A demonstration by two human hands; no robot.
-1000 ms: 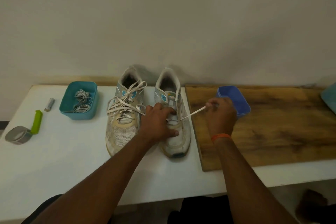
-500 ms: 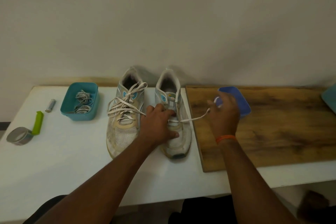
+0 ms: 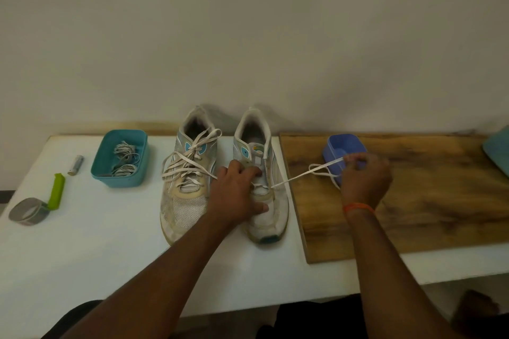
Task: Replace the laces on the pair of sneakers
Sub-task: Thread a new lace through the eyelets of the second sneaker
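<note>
A plain indoor worktable setup, likely a home or makeshift workspace: a bare off-white wall (image 3: 248,22) fills the upper frame, a white table (image 3: 82,250) below, wooden board (image 3: 429,201) at right.

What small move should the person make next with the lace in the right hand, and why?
Probably pull the lace farther right. The right hand pinches it over the blue tub, yet its other end still enters the right sneaker, which the left hand holds down. The left sneaker is still fully laced.
</note>
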